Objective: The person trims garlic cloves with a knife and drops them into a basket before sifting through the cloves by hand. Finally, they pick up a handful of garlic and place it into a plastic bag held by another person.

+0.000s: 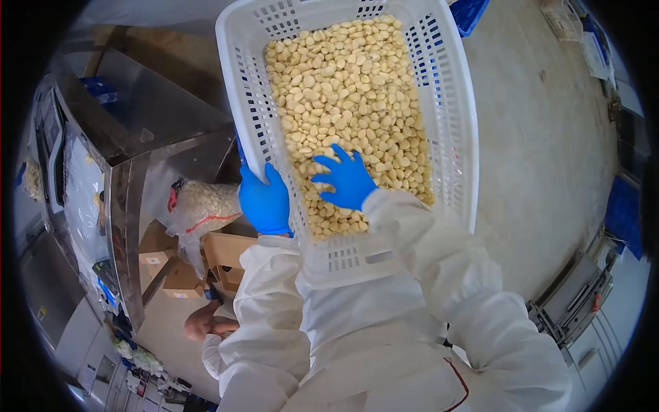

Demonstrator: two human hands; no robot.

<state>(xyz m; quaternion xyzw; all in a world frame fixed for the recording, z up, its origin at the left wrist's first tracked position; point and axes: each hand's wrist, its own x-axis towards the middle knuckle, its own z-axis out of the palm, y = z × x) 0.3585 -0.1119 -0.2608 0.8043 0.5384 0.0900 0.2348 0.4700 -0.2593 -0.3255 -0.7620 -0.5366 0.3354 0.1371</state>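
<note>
A white slotted plastic basket (pixel 461 130) holds a thick layer of pale, flat, rounded pieces (pixel 350 89) that look like peeled beans or nuts. My right hand (pixel 347 180), in a blue glove, rests on the pieces near the basket's lower part with its fingers spread. At the basket's left wall is my left hand (pixel 265 200), also in a blue glove. Its palm side and part of its fingers lie against the rim, and the thumb points up beside it. White sleeves cover both arms.
A steel table or frame (pixel 130 226) stands at the left. Beside it are a clear bag of pale pieces (pixel 206 202) and open cardboard boxes (pixel 223 254). Another person's arm (pixel 206 323) shows at the lower left. A folded cart (pixel 573 295) is at the right.
</note>
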